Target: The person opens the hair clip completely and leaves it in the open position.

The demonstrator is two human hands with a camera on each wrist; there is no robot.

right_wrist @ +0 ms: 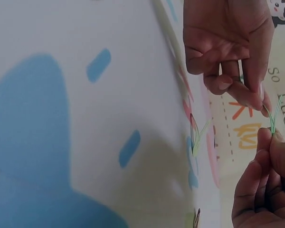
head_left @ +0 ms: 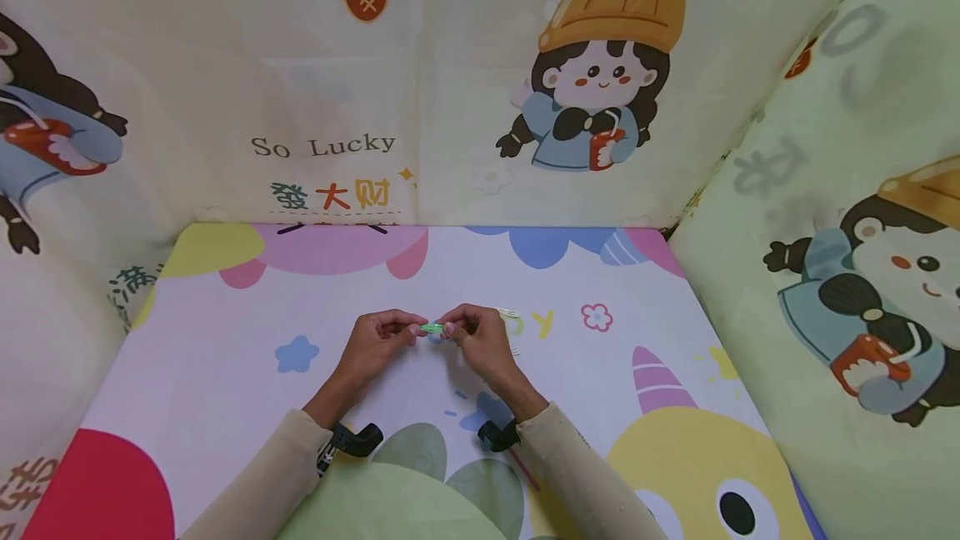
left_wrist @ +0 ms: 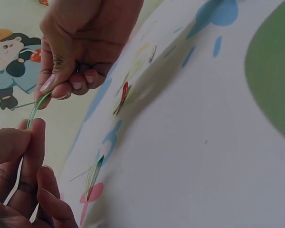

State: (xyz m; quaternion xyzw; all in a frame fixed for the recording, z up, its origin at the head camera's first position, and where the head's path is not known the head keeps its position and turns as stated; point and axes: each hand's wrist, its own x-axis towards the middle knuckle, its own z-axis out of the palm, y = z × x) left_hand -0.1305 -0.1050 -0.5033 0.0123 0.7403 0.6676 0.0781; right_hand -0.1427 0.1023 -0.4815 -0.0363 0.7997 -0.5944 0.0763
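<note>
Both hands meet above the middle of the table, pinching a thin bundle of bright green strands point(head_left: 432, 328). My left hand point(head_left: 381, 342) grips one end between thumb and fingertips. At the other end, the thumb and forefinger of my right hand point(head_left: 480, 342) pinch the same bundle. In the left wrist view the green strands point(left_wrist: 36, 107) bend across the short gap between the hands, and a fine end sticks out sideways. The right wrist view shows the strands point(right_wrist: 274, 118) splitting into a V above the right fingertips.
Beneath the hands lie more thin bundles: a green one point(left_wrist: 94, 178) with a loose thread end, and one with a red part point(left_wrist: 124, 95). Pale strands point(head_left: 507, 312) lie beyond the right hand. A printed cloth point(head_left: 360, 407) covers the table; patterned curtains point(head_left: 465, 65) enclose it.
</note>
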